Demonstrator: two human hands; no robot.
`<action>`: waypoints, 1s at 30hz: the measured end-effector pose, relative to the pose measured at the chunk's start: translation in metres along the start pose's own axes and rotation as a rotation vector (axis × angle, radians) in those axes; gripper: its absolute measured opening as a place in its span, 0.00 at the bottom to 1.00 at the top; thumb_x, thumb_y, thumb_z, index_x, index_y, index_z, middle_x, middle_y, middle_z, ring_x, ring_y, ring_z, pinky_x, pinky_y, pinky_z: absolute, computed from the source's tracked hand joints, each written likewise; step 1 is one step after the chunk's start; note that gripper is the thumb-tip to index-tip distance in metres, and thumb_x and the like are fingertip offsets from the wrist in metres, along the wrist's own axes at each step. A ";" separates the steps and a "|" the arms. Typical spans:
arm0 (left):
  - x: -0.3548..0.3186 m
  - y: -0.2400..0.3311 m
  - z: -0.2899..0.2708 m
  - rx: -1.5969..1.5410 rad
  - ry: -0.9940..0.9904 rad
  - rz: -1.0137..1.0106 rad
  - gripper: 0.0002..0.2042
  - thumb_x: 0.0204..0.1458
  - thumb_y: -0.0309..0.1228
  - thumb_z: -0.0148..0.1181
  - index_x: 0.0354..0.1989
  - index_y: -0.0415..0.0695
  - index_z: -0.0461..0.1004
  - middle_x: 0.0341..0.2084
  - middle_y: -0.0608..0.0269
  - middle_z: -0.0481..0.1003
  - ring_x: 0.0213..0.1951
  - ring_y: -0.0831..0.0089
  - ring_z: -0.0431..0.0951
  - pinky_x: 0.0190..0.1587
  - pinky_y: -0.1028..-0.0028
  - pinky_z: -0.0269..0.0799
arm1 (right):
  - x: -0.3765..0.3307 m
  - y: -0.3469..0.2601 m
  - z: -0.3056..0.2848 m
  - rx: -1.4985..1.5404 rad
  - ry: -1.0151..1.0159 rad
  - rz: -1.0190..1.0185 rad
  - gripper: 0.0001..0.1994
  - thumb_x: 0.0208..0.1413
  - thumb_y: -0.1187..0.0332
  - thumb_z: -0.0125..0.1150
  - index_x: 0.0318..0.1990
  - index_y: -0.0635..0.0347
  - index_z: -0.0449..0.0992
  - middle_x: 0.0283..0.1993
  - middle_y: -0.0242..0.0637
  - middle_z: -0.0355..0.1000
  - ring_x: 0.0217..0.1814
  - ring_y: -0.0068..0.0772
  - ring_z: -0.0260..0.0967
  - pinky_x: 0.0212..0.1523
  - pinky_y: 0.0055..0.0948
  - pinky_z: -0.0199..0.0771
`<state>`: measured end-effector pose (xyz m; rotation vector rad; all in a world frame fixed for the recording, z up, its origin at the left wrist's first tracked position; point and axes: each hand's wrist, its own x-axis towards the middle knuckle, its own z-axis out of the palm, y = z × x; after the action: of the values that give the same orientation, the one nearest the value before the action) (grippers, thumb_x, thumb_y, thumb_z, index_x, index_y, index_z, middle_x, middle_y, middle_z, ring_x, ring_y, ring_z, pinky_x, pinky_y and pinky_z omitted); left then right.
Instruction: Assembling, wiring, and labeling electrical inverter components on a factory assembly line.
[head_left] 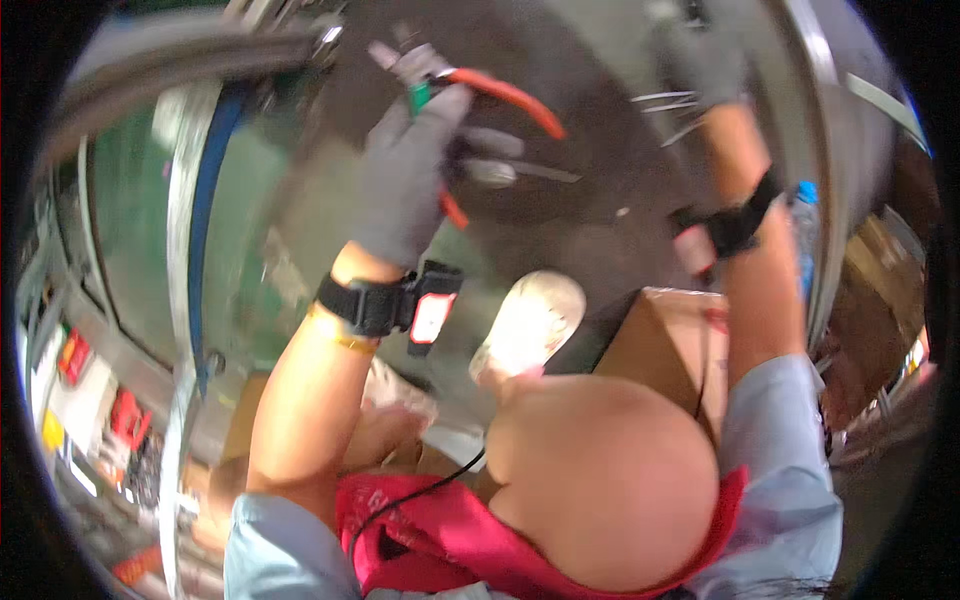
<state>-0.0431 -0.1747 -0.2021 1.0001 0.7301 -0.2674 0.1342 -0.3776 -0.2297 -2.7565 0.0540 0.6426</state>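
My left hand [410, 175], in a grey glove, grips a pair of pliers [510, 97] with red handles and a green part near the grip. Its jaws point up and to the left, and one red handle shows below my palm. Two of my fingers stretch out to the right past the tool. Farther right, my right hand [702, 65], also gloved in grey, reaches to the far edge of the view; motion smears its fingers. Several thin pale strips [665, 102] lie beside its wrist; whether the hand holds them is unclear.
Metal frame bars [185, 230] stand at left, with another rail [815, 60] at right. Below is a cardboard box [685, 335]. A blue-capped bottle [805, 235] stands beyond my right forearm. A pale shoe [537, 315] shows near my knees.
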 end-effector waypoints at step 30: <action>-0.059 -0.032 -0.065 -0.075 0.083 -0.088 0.17 0.59 0.34 0.45 0.51 0.35 0.66 0.24 0.57 0.74 0.22 0.76 0.74 0.23 0.81 0.71 | 0.005 0.123 -0.017 -0.695 -0.083 -0.887 0.27 0.36 0.73 0.62 0.50 0.56 0.65 0.47 0.43 0.63 0.52 0.49 0.62 0.50 0.40 0.66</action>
<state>-0.1313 -0.1443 -0.2059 0.9135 0.8554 -0.2738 0.1336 -0.4995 -0.2527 -2.8795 -1.5630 0.5624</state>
